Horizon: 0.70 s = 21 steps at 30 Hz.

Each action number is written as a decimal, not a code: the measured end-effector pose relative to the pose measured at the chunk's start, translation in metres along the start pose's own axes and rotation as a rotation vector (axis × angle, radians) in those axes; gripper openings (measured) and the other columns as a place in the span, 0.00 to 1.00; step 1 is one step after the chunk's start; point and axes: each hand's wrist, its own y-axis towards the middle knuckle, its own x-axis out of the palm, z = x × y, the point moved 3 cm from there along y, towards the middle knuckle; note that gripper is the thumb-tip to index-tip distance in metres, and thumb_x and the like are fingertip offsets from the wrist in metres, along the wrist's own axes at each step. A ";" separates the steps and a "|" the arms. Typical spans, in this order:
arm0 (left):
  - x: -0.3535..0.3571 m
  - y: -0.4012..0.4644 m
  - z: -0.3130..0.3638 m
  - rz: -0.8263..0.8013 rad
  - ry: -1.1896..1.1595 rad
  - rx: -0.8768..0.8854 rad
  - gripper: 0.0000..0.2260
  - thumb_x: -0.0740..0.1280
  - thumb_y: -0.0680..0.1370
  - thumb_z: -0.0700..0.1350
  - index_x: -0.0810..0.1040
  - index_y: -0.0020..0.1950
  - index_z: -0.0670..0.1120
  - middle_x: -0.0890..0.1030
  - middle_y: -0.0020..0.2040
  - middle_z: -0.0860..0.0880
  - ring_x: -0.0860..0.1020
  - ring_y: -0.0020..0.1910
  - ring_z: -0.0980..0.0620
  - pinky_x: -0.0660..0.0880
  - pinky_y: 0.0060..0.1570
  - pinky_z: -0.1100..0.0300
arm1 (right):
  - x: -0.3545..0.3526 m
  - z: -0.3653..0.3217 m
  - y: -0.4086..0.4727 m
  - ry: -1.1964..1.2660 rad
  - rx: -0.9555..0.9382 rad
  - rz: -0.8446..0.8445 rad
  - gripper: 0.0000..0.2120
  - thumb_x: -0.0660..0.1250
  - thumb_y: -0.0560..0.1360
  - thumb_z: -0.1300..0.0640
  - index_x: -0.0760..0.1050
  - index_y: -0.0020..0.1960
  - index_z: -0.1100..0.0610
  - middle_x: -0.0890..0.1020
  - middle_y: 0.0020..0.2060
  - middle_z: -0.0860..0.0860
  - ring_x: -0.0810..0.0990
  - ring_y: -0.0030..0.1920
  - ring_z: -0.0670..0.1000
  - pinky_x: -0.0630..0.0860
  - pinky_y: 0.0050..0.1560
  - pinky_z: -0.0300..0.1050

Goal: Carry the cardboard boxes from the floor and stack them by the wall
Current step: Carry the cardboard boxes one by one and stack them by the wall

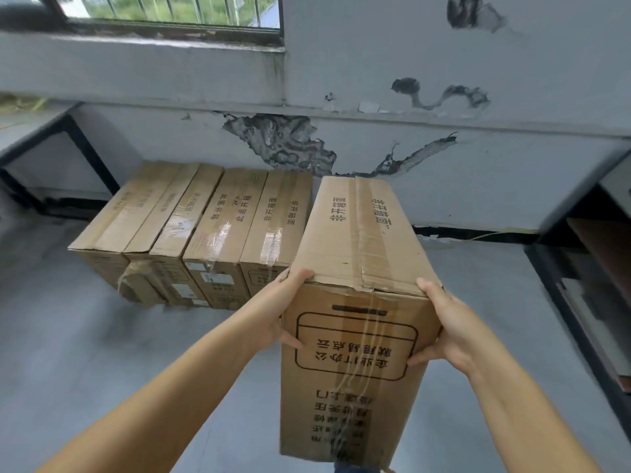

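Note:
I hold a tall brown cardboard box point(358, 247) with printed characters and clear tape, lifted off the floor in front of me. My left hand point(281, 312) clamps its left near edge, thumb on the top corner and fingers on the front face. My right hand point(447, 329) clamps the right near edge the same way. Just left of the held box, a row of several similar taped boxes point(205, 216) stands side by side on the floor against the wall point(478, 172). The held box's far end is close to the wall, beside the rightmost box of the row.
The wall has peeling, cracked paint, and a barred window point(170, 11) sits above the ledge. Black-framed tables stand at the left point(78, 138) and right point(580, 268) edges. Grey floor point(85, 336) spreads in front of the row.

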 end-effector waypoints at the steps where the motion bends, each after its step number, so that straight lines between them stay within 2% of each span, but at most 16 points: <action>1: 0.007 0.021 0.010 0.012 -0.008 -0.001 0.11 0.67 0.73 0.58 0.76 0.54 0.59 0.74 0.61 0.50 0.73 0.60 0.46 0.77 0.44 0.33 | -0.002 -0.013 0.024 -0.009 0.008 -0.009 0.18 0.62 0.77 0.43 0.72 0.64 0.49 0.75 0.60 0.54 0.75 0.56 0.61 0.75 0.38 0.75; 5: 0.038 0.098 0.051 0.110 -0.070 -0.056 0.07 0.67 0.74 0.56 0.77 0.50 0.58 0.72 0.59 0.50 0.71 0.58 0.44 0.77 0.42 0.32 | -0.008 -0.070 0.115 -0.065 0.050 -0.027 0.18 0.61 0.78 0.44 0.70 0.66 0.47 0.73 0.64 0.54 0.73 0.61 0.63 0.74 0.39 0.76; 11: 0.060 0.205 0.090 0.154 -0.123 -0.103 0.10 0.67 0.73 0.55 0.77 0.53 0.57 0.72 0.58 0.49 0.72 0.58 0.44 0.78 0.41 0.34 | -0.009 -0.123 0.239 -0.110 0.072 -0.083 0.19 0.62 0.77 0.43 0.70 0.65 0.47 0.73 0.64 0.51 0.72 0.63 0.61 0.76 0.37 0.74; 13: 0.058 0.252 0.096 0.154 -0.133 -0.100 0.11 0.67 0.73 0.55 0.77 0.54 0.56 0.72 0.57 0.50 0.72 0.57 0.45 0.79 0.40 0.36 | 0.000 -0.126 0.284 -0.106 0.057 -0.066 0.20 0.62 0.77 0.44 0.69 0.67 0.47 0.73 0.65 0.51 0.72 0.63 0.59 0.78 0.37 0.70; 16: 0.052 0.311 0.076 0.132 -0.129 -0.092 0.09 0.64 0.76 0.53 0.75 0.56 0.59 0.76 0.53 0.53 0.74 0.54 0.49 0.80 0.38 0.45 | 0.013 -0.104 0.338 -0.107 0.043 -0.041 0.22 0.61 0.79 0.47 0.65 0.71 0.48 0.74 0.65 0.52 0.75 0.61 0.57 0.80 0.36 0.60; 17: 0.050 0.334 0.060 0.137 -0.123 -0.094 0.10 0.62 0.77 0.52 0.74 0.58 0.60 0.78 0.50 0.57 0.75 0.52 0.51 0.80 0.38 0.47 | 0.015 -0.088 0.359 -0.115 0.041 -0.040 0.22 0.60 0.79 0.48 0.64 0.72 0.47 0.75 0.65 0.52 0.76 0.61 0.56 0.81 0.39 0.59; 19: 0.045 0.373 0.024 0.168 -0.117 -0.090 0.14 0.61 0.78 0.51 0.72 0.63 0.62 0.80 0.44 0.63 0.75 0.49 0.54 0.79 0.39 0.51 | 0.018 -0.053 0.398 -0.123 0.053 -0.057 0.23 0.58 0.80 0.50 0.61 0.74 0.42 0.75 0.66 0.48 0.76 0.61 0.53 0.79 0.51 0.62; 21: 0.038 0.405 -0.015 0.216 -0.111 -0.091 0.17 0.59 0.79 0.49 0.68 0.68 0.63 0.80 0.47 0.63 0.76 0.49 0.55 0.77 0.42 0.52 | 0.021 -0.017 0.431 -0.148 0.069 -0.068 0.25 0.57 0.81 0.52 0.57 0.75 0.38 0.75 0.66 0.44 0.76 0.61 0.50 0.75 0.60 0.61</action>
